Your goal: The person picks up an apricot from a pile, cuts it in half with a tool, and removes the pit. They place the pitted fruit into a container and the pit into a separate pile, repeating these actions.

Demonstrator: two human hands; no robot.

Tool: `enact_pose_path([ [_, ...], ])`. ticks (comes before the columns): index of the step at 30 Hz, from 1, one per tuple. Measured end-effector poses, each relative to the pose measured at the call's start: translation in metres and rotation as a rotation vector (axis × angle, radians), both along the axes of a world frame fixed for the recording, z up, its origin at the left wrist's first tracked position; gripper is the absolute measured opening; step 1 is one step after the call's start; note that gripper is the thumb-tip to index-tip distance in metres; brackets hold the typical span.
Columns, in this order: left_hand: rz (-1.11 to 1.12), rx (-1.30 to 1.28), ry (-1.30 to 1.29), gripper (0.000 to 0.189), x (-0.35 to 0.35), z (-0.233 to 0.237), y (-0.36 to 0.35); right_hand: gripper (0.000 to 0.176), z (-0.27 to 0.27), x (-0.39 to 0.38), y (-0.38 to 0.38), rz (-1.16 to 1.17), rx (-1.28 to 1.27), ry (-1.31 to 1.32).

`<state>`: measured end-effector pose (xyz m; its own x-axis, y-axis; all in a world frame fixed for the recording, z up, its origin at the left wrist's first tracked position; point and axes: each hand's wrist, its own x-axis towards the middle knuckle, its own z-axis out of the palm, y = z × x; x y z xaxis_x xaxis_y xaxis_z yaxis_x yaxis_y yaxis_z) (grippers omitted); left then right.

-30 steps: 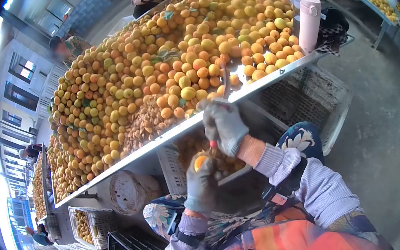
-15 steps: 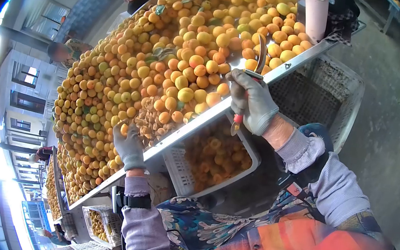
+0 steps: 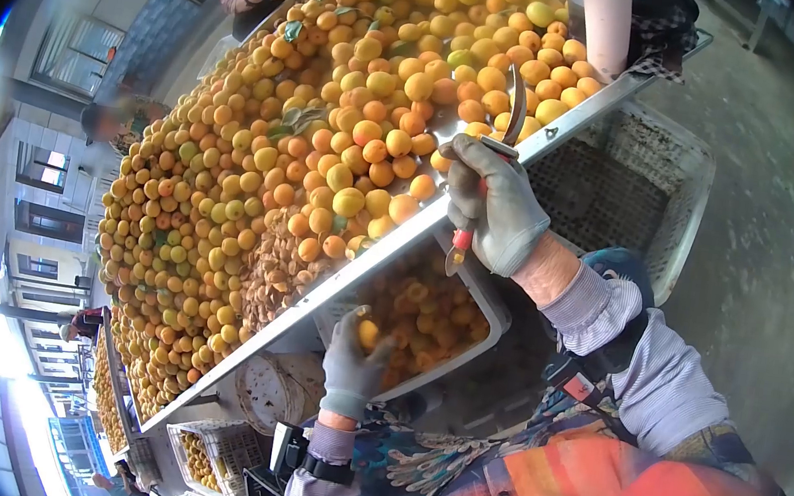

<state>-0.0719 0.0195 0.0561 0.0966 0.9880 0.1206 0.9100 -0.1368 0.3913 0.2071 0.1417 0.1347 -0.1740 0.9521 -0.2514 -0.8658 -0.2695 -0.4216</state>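
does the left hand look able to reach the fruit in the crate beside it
Probably yes: the left hand is beside the crate and nothing visible blocks the way, though it seems to hold one fruit.

Two gloved hands by a big pile of orange fruit.
In the middle of the frame, the right hand (image 3: 500, 209) grips a curved knife (image 3: 517, 105) with its blade pointing up. Lower down and to the left, the left hand (image 3: 351, 367) holds one fruit (image 3: 368, 334) near a crate (image 3: 499, 324). The fruit pile (image 3: 348, 203) fills the upper middle, and a pink bottle (image 3: 605, 25) stands at the upper right.
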Motion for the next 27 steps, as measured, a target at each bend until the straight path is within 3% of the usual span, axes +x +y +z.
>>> enact_pose_path([
  [1, -0.131, 0.036, 0.24, 0.041, -0.009, -0.017, 0.0, 0.017, 0.0, 0.001, -0.001, 0.009, -0.008, 0.004],
  [4, -0.074, 0.087, 0.198, 0.052, -0.003, -0.007, 0.01, 0.018, -0.001, 0.003, -0.001, 0.007, 0.004, -0.006],
  [5, 0.075, -0.026, -0.012, 0.049, 0.039, 0.054, 0.009, 0.018, -0.004, 0.002, -0.002, 0.012, 0.041, -0.014],
  [8, 0.061, 0.009, -0.171, 0.044, 0.05, 0.077, 0.041, 0.018, -0.004, -0.001, -0.006, 0.039, 0.052, 0.007],
  [9, 0.106, -0.051, -0.425, 0.04, 0.045, 0.069, 0.059, 0.019, -0.003, -0.001, -0.006, 0.045, 0.093, 0.015],
  [10, -0.059, 0.149, -0.13, 0.04, 0.04, 0.066, 0.074, 0.02, 0.001, 0.001, -0.007, 0.056, 0.075, -0.014],
  [12, -0.061, 0.169, -0.373, 0.044, 0.057, 0.067, 0.117, 0.02, 0.003, 0.003, -0.008, 0.053, 0.058, 0.006],
  [13, -0.072, 0.168, -0.373, 0.044, 0.058, 0.064, 0.137, 0.02, 0.002, 0.005, -0.008, 0.061, 0.045, 0.025],
  [15, -0.058, 0.148, -0.176, 0.048, 0.064, 0.062, 0.177, 0.021, 0.005, 0.011, -0.008, 0.067, 0.033, 0.07],
  [20, -0.093, 0.072, -0.166, 0.057, 0.112, 0.061, 0.238, 0.021, 0.005, 0.028, -0.009, 0.063, 0.102, 0.094],
  [22, -0.155, 0.17, -0.085, 0.063, 0.129, 0.057, 0.258, 0.02, 0.001, 0.029, -0.008, 0.047, 0.119, 0.086],
  [27, -0.182, 0.131, 0.122, 0.077, 0.16, 0.045, 0.3, 0.02, -0.003, 0.036, -0.002, 0.081, 0.079, 0.099],
])
